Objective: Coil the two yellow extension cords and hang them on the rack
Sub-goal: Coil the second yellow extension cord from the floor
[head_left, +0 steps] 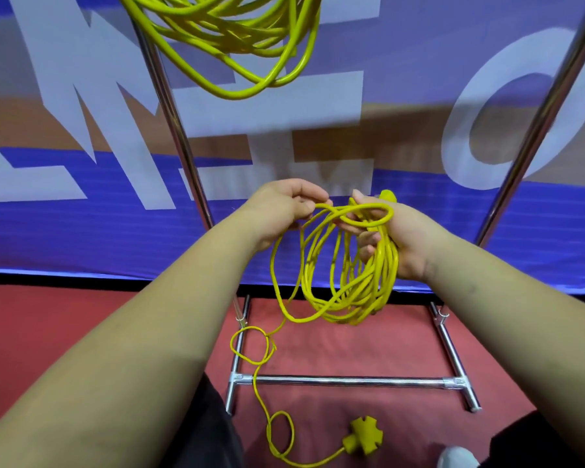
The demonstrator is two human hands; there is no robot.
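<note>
- Rack base rail lies on the red floor, uprights to either side; banner close behind; open floor in front.
- Right hand, grip closed round a coil of yellow cord, loops hanging below.
- Left hand pinches the top loop, fingers nearly shut.
- Loose tail drops to the floor, two small loops, ending in a three-way socket.
- Second coil hangs high, between the uprights.

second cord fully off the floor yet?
No. The cord's tail trails from the coil in the right hand to the red floor, where its multi-outlet end lies.
</note>
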